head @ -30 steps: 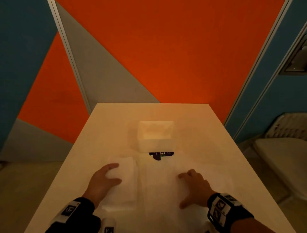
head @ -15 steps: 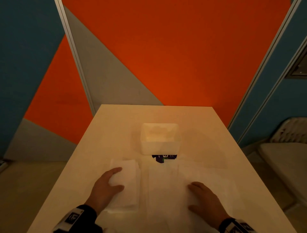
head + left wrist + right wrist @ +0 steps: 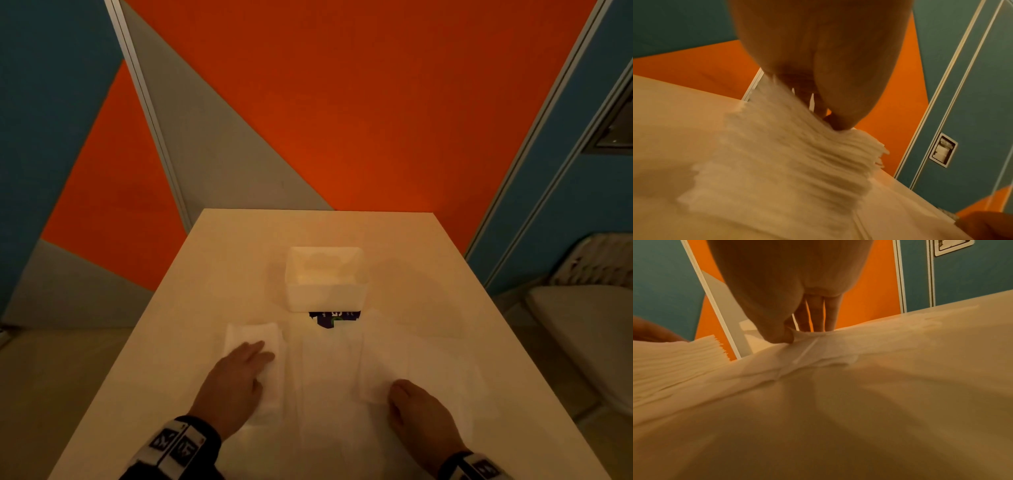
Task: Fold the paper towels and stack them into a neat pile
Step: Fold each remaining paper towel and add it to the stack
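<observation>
Right hand slides nearer, pinching the flimsy white paper towel sheet's corner; left hand lies flat on the folded white pile.

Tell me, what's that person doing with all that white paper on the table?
Someone is folding paper towels and piling them up. The left hand rests flat on a pile of folded towels, keeping it steady. The right hand pinches the edge of a loose towel between thumb and fingers; that towel lies spread out and isn't folded yet. A white box sits farther back on the table.
</observation>
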Demonstrator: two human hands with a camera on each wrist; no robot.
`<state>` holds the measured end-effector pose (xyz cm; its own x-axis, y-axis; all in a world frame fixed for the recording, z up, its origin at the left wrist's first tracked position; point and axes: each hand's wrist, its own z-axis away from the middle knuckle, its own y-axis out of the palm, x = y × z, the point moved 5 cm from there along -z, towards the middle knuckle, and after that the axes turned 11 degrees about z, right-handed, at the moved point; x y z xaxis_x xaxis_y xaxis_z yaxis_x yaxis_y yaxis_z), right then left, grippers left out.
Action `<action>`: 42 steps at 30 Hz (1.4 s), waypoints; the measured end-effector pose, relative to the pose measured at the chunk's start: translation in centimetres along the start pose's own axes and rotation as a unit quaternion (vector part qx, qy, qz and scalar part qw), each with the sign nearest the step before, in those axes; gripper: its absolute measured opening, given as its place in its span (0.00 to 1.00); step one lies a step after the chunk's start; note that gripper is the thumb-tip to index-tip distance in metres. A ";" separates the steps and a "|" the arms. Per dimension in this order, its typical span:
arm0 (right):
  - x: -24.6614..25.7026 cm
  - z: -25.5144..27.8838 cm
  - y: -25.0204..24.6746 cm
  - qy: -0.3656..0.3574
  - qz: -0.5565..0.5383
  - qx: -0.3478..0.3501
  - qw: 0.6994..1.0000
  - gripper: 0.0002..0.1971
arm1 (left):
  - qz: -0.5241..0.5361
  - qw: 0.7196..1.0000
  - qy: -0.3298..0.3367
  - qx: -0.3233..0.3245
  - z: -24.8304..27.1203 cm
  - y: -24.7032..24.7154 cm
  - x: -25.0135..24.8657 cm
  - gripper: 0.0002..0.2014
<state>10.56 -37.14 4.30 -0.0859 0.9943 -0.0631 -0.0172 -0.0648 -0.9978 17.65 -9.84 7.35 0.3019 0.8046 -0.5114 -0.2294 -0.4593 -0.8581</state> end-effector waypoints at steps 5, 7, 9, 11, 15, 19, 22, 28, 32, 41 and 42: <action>-1.5 -1.4 -2.1 0.101 -0.194 0.030 0.975 0.10 | 0.021 1.000 -0.008 0.012 -0.7 -0.7 -0.5 0.22; -1.4 -2.5 -4.8 0.116 -0.311 0.001 0.943 0.12 | 0.075 0.997 0.001 0.003 -0.9 -1.2 -1.4 0.21; -1.3 -3.5 -7.5 0.123 -0.439 -0.019 0.890 0.10 | 0.149 0.989 0.010 0.008 -1.1 -1.5 -2.7 0.17; -0.7 -4.2 -10.0 0.114 -0.555 -0.024 0.823 0.07 | 0.253 0.967 -0.006 0.028 -1.3 -1.8 -4.2 0.17; 0.4 -5.3 -13.9 0.104 -0.707 -0.014 0.700 0.06 | 0.498 0.865 -0.007 0.055 -1.4 -3.4 -8.0 0.27; 0.9 -5.9 -15.8 0.104 -0.772 -0.020 0.626 0.06 | 0.596 0.801 0.057 0.006 -1.5 -6.1 -10.8 0.38; 1.0 -6.0 -16.4 0.103 -0.799 -0.018 0.593 0.04 | 0.640 0.766 0.051 -0.008 -2.0 -6.9 -11.3 0.37; 0.7 -6.2 -16.4 0.114 -0.799 -0.021 0.590 0.06 | 0.710 0.703 0.031 -0.032 -2.9 -7.3 -10.6 0.19; 0.7 -5.9 -16.7 0.085 -0.784 -0.011 0.615 0.14 | 0.657 0.747 0.034 -0.095 -3.3 -7.7 -9.8 0.13; 0.7 -5.7 -16.8 0.043 -0.678 -0.043 0.733 0.21 | 0.610 0.787 0.035 -0.088 -3.3 -8.7 -9.2 0.14; 0.7 -5.7 -16.8 0.043 -0.669 -0.051 0.740 0.18 | 0.599 0.795 0.040 -0.091 -3.3 -8.9 -9.4 0.13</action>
<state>16.42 -34.89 20.90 0.0033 0.1646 0.9864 0.0454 0.9853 -0.1646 19.88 -14.54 19.65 0.0273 -0.2736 -0.9615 -0.2608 -0.9304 0.2574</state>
